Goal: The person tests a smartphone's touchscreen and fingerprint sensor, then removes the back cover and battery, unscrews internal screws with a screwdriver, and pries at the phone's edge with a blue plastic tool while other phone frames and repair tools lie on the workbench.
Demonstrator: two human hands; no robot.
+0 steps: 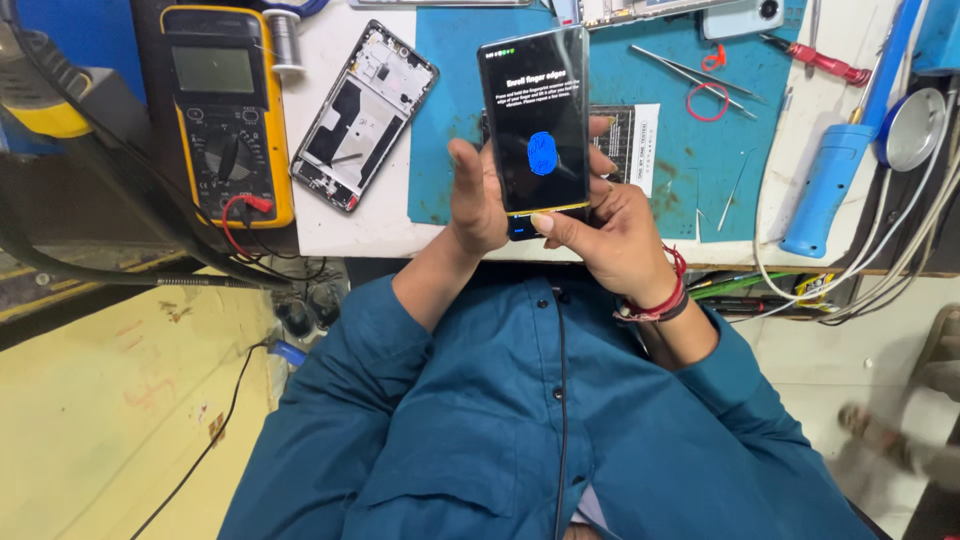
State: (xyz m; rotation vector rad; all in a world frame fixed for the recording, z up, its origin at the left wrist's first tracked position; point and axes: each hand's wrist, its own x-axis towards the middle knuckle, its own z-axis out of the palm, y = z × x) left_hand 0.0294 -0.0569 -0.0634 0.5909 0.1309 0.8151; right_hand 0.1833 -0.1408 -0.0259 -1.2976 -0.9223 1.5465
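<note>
the phone (537, 115) has a black screen with a blue oval fingerprint mark and white text lines, plus a thin yellow strip at its lower edge. beneath the phone lies a teal-blue mat (640, 130). left of the phone sits a yellow and black multimeter (228, 110) with a red plug. right of the phone stands a blue handled tool (840, 170). below the phone, a teal shirt (480, 420); red threads (668, 292) band the wrist.
</note>
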